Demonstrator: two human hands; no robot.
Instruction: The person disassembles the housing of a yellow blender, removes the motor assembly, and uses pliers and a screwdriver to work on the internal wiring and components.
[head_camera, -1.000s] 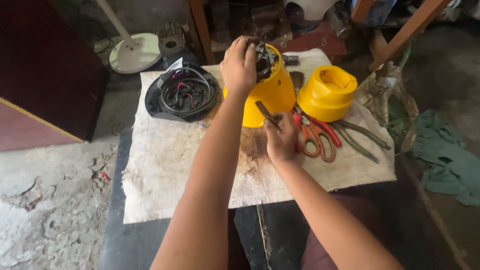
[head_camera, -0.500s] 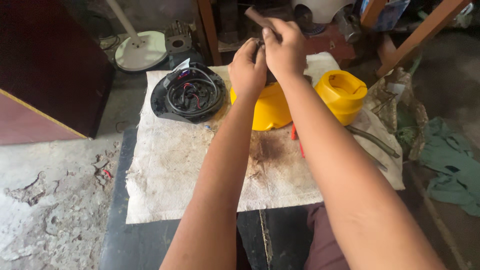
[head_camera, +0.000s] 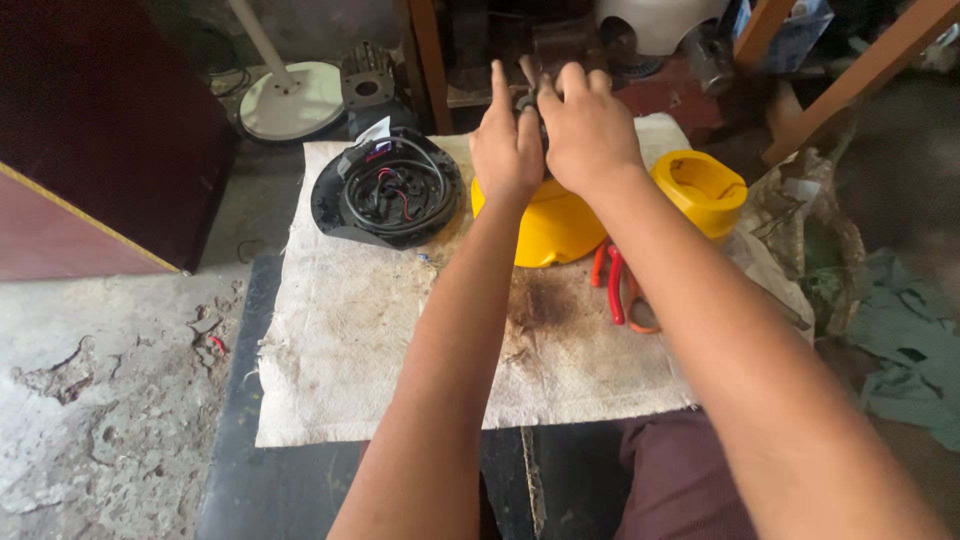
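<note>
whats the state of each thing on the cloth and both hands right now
left hand: raised over the yellow housing, gripping a small dark part
right hand: pressed beside the left, on the same part
yellow housing: on the cloth, top hidden by the hands
yellow cap: separate, open side up
black base: open, wires exposed
pliers: lying unused, partly under the right arm
cloth: spread flat, stained

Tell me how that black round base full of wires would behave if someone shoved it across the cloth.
The black round base looks like rigid plastic, so it would probably slide as one stiff piece. The rough stained cloth may drag or bunch beneath it. The loose coiled wires inside look floppy and could shift or snag.
</note>
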